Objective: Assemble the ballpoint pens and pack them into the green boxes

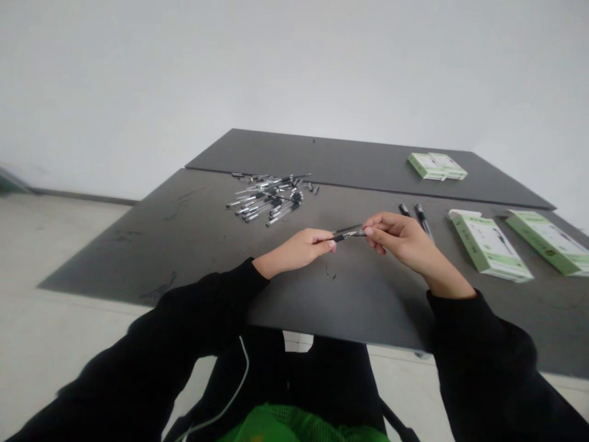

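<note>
My left hand (306,250) is closed around a pen (339,237) with a black grip, its silver tip pointing right. At that tip my right hand (398,239) pinches a small clear piece that looks like a pen cap (359,232). Whether the tip sits inside it is too small to tell. A thin dark strip runs just above the pen between the hands; its kind is unclear. Beyond my right hand lie two pens with black ends (421,216), partly hidden by that hand.
A loose pile of clear and black pen parts (271,197) lies left of centre on the dark table (207,239). Two green-and-white boxes (492,245) are at the right, one with its flap up. More such boxes (437,166) lie on the far table section.
</note>
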A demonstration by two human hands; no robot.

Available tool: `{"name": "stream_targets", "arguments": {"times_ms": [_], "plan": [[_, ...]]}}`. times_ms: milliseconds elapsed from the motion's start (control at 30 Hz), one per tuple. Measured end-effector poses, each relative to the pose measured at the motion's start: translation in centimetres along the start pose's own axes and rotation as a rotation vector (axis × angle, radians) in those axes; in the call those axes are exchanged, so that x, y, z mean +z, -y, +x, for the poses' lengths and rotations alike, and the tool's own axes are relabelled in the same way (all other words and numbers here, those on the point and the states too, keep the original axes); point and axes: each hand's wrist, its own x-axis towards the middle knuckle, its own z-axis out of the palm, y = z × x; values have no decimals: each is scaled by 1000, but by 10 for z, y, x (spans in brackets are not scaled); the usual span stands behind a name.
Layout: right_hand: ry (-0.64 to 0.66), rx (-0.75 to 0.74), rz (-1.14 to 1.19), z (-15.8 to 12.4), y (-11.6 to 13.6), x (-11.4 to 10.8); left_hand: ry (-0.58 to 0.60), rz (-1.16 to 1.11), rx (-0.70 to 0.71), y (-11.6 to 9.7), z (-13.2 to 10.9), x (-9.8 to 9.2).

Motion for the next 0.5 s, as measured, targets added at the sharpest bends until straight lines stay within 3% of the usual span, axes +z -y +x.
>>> {"name": "stream_targets", "arguments": {"times_ms": [267, 500], "plan": [[67, 23, -25, 1, 0, 11, 23, 65, 53, 3, 1, 3], [45, 6, -19, 2, -2, 18, -53, 101, 122, 5, 0, 8]]}}
